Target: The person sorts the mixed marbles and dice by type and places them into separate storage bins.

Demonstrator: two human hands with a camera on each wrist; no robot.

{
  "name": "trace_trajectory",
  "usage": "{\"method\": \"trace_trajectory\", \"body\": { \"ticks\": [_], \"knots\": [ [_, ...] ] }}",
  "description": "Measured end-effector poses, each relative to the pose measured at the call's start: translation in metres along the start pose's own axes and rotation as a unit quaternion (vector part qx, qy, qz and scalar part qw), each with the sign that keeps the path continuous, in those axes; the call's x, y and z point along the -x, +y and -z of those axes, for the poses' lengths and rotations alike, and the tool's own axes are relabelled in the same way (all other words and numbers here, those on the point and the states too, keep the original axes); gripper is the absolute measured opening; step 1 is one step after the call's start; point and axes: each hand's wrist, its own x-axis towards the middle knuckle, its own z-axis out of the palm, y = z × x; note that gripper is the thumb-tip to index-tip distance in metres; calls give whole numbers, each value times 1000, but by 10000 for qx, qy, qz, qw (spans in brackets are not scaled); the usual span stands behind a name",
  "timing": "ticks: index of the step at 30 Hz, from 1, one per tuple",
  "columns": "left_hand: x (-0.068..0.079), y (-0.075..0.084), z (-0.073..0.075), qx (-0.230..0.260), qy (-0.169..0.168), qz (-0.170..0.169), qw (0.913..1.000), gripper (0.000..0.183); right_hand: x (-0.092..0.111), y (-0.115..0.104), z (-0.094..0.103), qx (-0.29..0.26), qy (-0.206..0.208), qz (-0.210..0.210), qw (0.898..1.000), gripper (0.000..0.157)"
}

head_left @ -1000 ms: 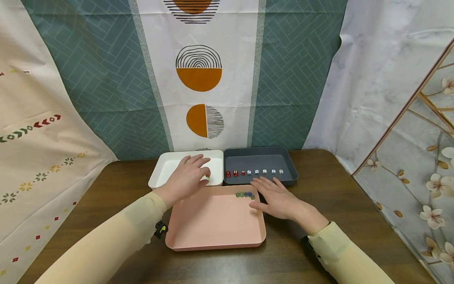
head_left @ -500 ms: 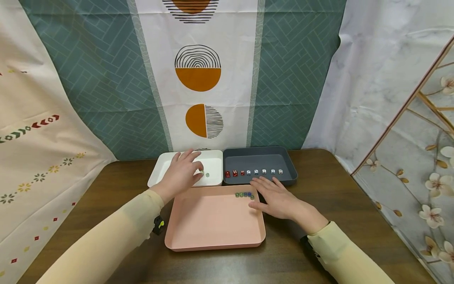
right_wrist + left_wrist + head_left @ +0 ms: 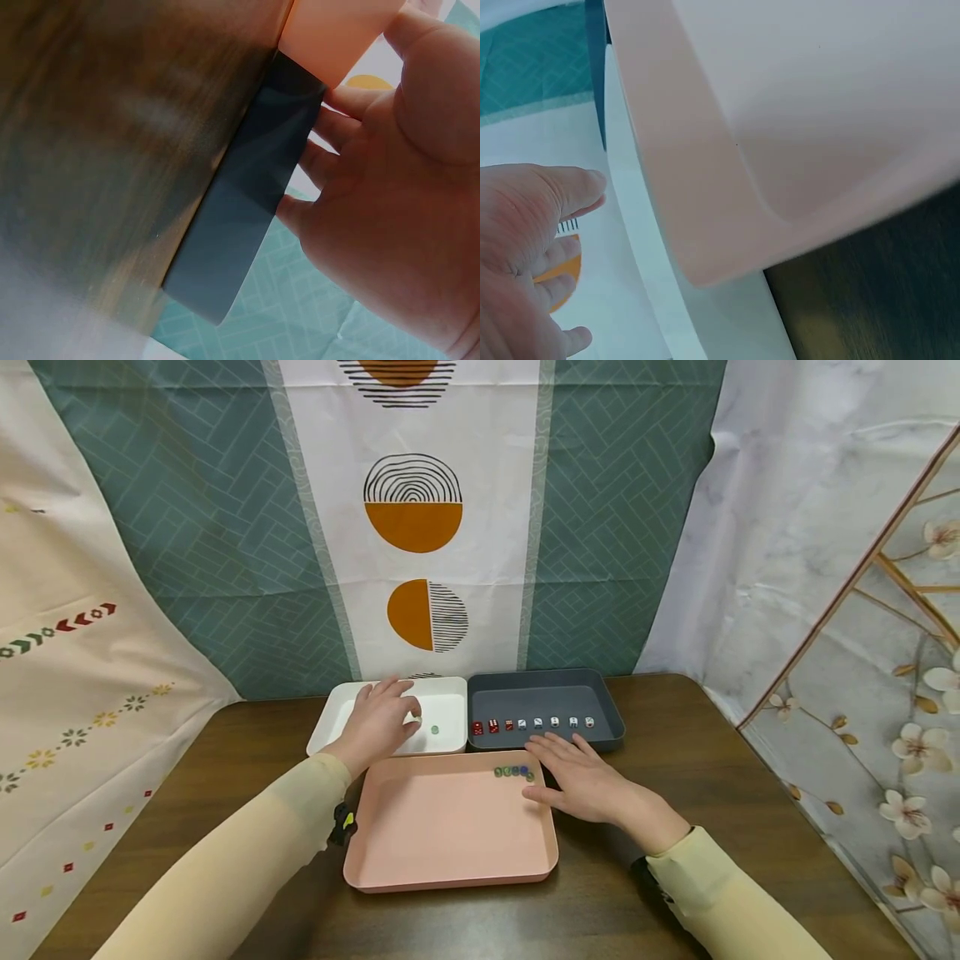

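My left hand (image 3: 378, 722) reaches over the white tray (image 3: 321, 731), thumb and forefinger together at a small pale-green bead-like piece (image 3: 418, 719). To its right, a similar small green piece (image 3: 435, 729) lies on the white tray's floor. In the left wrist view the thumb and forefinger (image 3: 592, 184) meet while the other fingers spread; the piece is hidden there. My right hand (image 3: 581, 781) rests with extended fingers at the right rim of the pink tray (image 3: 450, 827). Several small green and blue pieces (image 3: 515, 771) sit by its fingers in that tray's far right corner.
Behind the pink tray, a dark grey tray (image 3: 540, 693) adjoins the white one. Red dice (image 3: 492, 726) and white dice (image 3: 555, 722) stand in a row near its front wall. A brown wooden table (image 3: 675, 735) carries the trays, with patterned cloths (image 3: 615, 527) hanging around.
My left hand has moved left over the white tray, carrying a green piece at its fingertips. Another green piece now shows on the tray to its right. The right hand stays in place.
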Motion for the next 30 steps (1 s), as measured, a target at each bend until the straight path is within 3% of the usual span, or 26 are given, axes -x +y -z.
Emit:
{"method": "trace_trajectory", "body": {
  "ticks": [17, 30],
  "knots": [
    [-16, 1, -11, -66, -452, 280, 9986, 9, -1, 2, 0, -19, -29, 25, 10000, 85],
    [-27, -2, -29, -77, -887, 447, 9950, 10, -1, 2, -2, -24, 10, 13, 10000, 84]
  ]
}}
